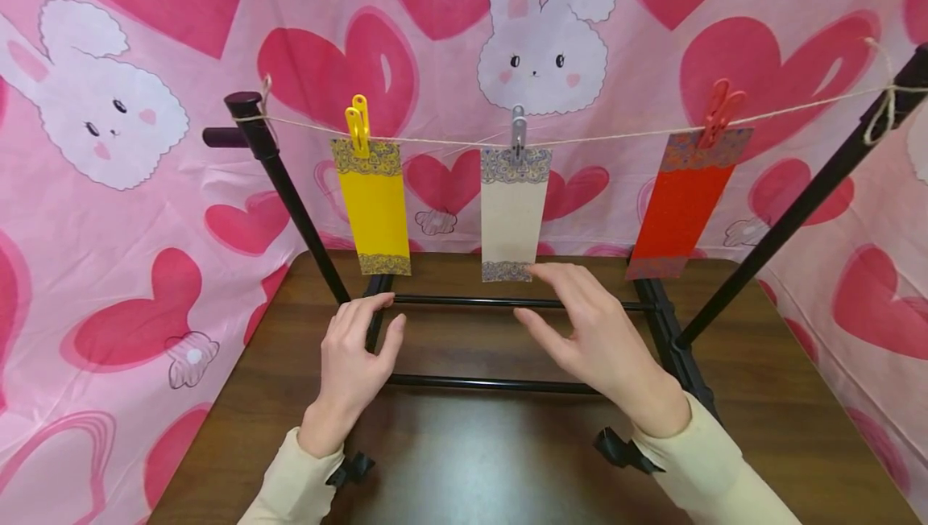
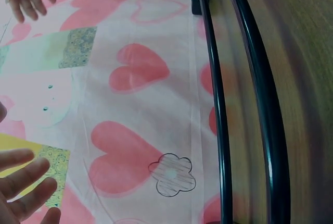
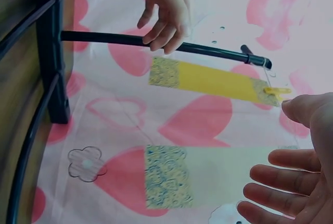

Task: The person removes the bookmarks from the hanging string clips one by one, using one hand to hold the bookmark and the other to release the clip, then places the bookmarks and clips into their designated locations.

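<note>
Three paper strips hang from a string (image 1: 442, 141) by clothespins. At left is the yellow strip (image 1: 379, 215) under a yellow clothespin (image 1: 358, 126); in the middle the white strip (image 1: 512, 219) under a grey clothespin (image 1: 518, 132); at right the red strip (image 1: 681, 215), slanted, under a red clothespin (image 1: 719, 114). My left hand (image 1: 358, 352) hovers below the yellow strip, fingers relaxed, holding nothing. My right hand (image 1: 598, 336) is empty too, its fingers loosely extended and the fingertips beside the white strip's lower edge in the head view.
The string is tied to two black posts, the left post (image 1: 290, 195) and the right post (image 1: 790, 211), of a black frame. Its low crossbars (image 1: 493, 385) run over the brown table (image 1: 464, 460). Behind hangs a pink cloth (image 1: 449, 42) with hearts and rabbits.
</note>
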A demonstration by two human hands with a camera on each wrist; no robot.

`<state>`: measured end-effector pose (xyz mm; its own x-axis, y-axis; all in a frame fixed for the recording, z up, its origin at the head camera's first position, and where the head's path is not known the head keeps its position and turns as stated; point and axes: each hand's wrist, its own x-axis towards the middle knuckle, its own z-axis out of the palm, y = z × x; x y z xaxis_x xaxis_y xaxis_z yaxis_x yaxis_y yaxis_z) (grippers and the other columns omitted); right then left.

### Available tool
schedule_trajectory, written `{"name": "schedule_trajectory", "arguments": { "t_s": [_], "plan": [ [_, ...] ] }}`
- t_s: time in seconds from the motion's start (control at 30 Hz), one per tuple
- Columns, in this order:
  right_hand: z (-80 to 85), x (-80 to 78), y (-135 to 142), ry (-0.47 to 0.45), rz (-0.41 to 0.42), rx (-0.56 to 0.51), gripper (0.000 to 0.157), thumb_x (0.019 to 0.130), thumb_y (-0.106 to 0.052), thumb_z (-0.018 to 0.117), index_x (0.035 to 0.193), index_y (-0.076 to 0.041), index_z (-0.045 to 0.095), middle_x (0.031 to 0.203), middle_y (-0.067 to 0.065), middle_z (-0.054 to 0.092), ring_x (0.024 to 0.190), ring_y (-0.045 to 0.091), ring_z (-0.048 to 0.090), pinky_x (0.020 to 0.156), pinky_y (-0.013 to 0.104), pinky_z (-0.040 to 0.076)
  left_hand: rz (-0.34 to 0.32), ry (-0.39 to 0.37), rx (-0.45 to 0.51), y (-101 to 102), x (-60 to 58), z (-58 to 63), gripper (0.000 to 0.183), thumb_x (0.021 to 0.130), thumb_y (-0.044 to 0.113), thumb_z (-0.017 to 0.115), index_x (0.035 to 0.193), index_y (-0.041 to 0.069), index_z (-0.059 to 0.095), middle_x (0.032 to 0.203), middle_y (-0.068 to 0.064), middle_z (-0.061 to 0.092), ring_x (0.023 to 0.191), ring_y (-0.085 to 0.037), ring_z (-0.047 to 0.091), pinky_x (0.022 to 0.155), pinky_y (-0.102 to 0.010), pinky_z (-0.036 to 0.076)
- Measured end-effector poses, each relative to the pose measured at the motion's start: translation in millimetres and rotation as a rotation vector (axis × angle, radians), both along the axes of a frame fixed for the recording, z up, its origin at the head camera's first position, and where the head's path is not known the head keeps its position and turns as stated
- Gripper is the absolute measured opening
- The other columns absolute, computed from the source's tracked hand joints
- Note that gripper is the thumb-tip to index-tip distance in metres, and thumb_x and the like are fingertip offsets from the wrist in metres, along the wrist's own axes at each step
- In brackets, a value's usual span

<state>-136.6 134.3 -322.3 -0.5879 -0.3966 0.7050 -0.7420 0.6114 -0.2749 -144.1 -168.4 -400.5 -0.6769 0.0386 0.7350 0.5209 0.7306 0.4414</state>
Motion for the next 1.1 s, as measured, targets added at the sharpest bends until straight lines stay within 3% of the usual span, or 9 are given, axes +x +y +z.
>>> {"name": "schedule_trajectory", "arguments": {
  "t_s": [0.43,0.8,1.1],
  "plan": [
    [21.8,-6.3,-13,0.028,0.027,0.045,0.047,0.085,-0.033,0.067,0.123,-0.009,0.056,0.120,0.003,0.059,0.111,0.016,0.054,0.095,0.035,0.046,0.026,0.070,0.052,-7,-6.4,9.8,0.034,0.084,0.026,0.066,0.113,0.008,0.063,0.102,-0.003,0.065,0.090,-0.020,0.056,0.076,-0.035,0.048],
    [41.7,-9.7,-28,0.070,0.082,0.044,0.045,0.084,-0.027,0.069,0.122,-0.008,0.057,0.117,0.004,0.060,0.109,0.016,0.055,0.093,0.033,0.047,0.006,0.109,0.113,-14,-12.5,19.1,0.031,0.083,0.020,0.068,0.111,0.008,0.065,0.106,-0.005,0.064,0.096,-0.023,0.056,0.084,-0.032,0.044],
    [61.6,-11.1,-39,0.087,0.081,0.062,0.042,0.087,-0.030,0.065,0.123,-0.009,0.057,0.117,0.002,0.060,0.108,0.014,0.054,0.093,0.031,0.046,0.022,0.141,0.139,-19,-18.5,26.0,0.032,0.082,0.019,0.069,0.111,0.005,0.064,0.104,-0.009,0.064,0.094,-0.025,0.055,0.082,-0.028,0.042]
  ]
}}
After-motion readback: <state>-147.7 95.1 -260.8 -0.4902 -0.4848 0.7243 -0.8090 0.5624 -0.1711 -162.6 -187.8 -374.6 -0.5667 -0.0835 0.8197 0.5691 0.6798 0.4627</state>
